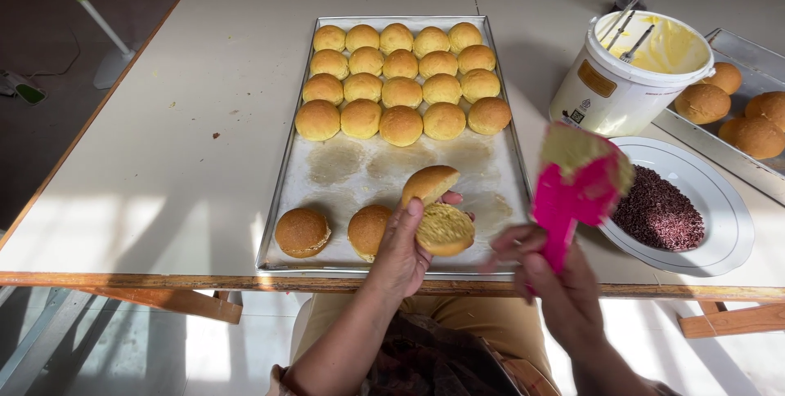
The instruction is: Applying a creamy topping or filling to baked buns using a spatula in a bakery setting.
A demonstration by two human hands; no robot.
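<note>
Left hand point(402, 253): your fingers are curled around a split bun point(437, 208), held open over the near edge of the baking tray point(282, 179) | Right hand point(546, 275): closed on the handle of a pink spatula point(576, 187), blade smeared with yellow spread, raised beside the white plate point(719, 200) of chocolate sprinkles point(658, 214) | Behind: white tub point(609, 89).

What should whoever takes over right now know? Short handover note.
Left hand: holds a split bun open, cream already on the lower half.
Right hand: grips a pink spatula with cream on the blade, raised beside the bun.
Tray: twenty whole buns at the far end, two buns at the near edge.
Cream tub and plate of sprinkles to the right.
Done: cream on this bun. Left: the twenty look untouched.
</note>
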